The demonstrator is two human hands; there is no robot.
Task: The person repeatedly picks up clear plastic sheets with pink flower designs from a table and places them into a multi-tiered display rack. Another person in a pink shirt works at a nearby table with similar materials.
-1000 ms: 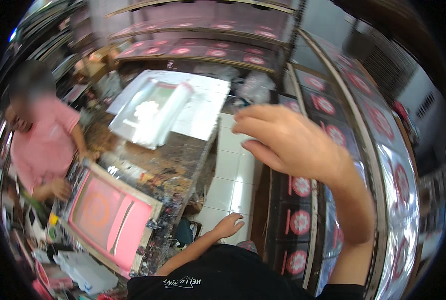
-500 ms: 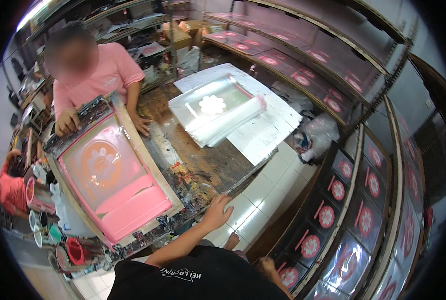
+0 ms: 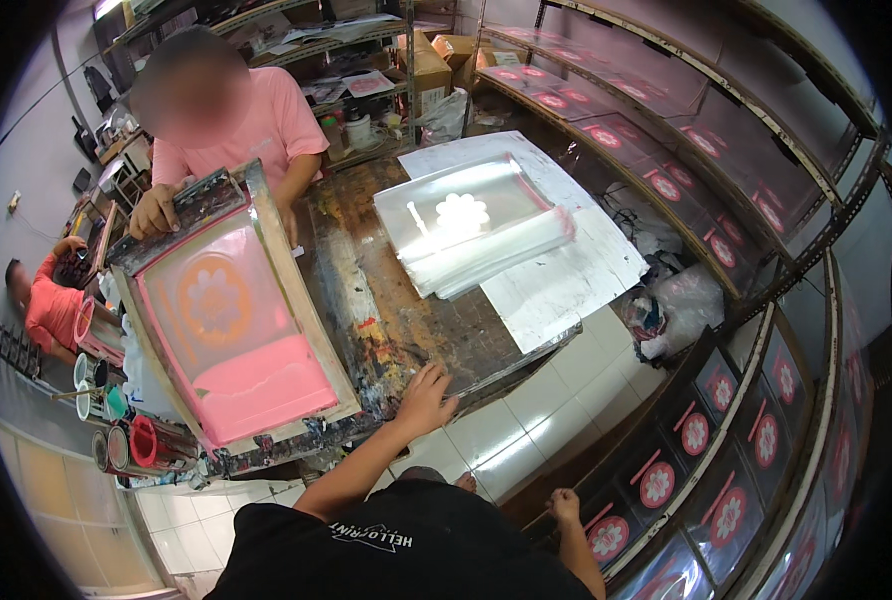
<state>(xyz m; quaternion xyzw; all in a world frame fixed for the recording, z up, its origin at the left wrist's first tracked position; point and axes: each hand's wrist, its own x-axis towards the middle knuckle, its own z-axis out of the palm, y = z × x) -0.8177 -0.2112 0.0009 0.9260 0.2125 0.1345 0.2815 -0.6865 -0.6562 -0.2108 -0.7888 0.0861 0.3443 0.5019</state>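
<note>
My left hand (image 3: 426, 401) rests on the near edge of the paint-stained worktable (image 3: 351, 290), its fingers apart and nothing in them. My right hand (image 3: 564, 505) is low at the right, curled closed, beside printed dark sheets (image 3: 606, 537) on a rack; I see nothing in it. A silkscreen frame (image 3: 296, 285) lies left of my left hand, with pink ink (image 3: 266, 385) pooled along its near end and a flower design in the mesh. Across the table, a person in a pink shirt (image 3: 276, 110) has one hand (image 3: 156, 212) on the frame's far end.
Clear plastic sheets (image 3: 476, 240) are stacked on a white board (image 3: 541, 312) on the table. Racks (image 3: 656, 80) of printed sheets stand behind and at the right. Ink cans (image 3: 156, 440) sit at the left; another person (image 3: 51, 310) is farther back. Plastic bags (image 3: 688, 305) lie beyond the table.
The whole view has shifted, with the scene sliding right. My right hand has come more into sight beside the rack. My left hand stays on the table edge.
</note>
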